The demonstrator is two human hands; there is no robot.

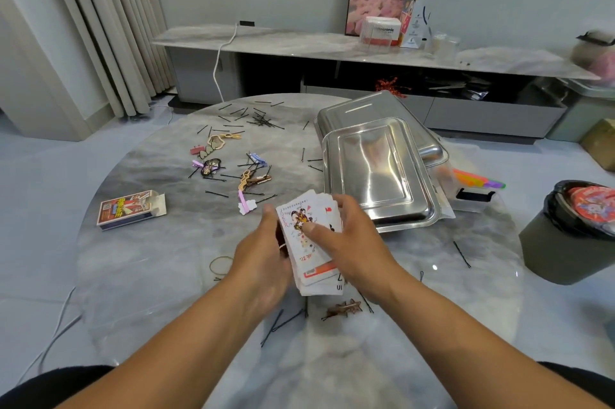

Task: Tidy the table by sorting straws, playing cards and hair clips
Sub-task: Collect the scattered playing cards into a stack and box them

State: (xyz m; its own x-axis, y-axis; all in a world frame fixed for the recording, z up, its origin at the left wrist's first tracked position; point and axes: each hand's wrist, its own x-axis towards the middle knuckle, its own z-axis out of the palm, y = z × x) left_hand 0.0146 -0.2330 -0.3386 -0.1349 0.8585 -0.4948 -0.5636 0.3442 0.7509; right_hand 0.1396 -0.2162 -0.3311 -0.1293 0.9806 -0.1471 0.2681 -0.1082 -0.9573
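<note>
Both hands grip a stack of playing cards (311, 242) above the bench (149, 258): the left hand (263, 258) curls around its left edge, the right hand (352, 242) pinches the top with its thumb on a joker. The card box (129, 208) lies open on its side at the left. Two steel trays (379, 168) sit overturned, one overlapping the other; bright straws (479, 180) lie just beyond them. Hair clips (229, 162) scatter across the far bench
</note>
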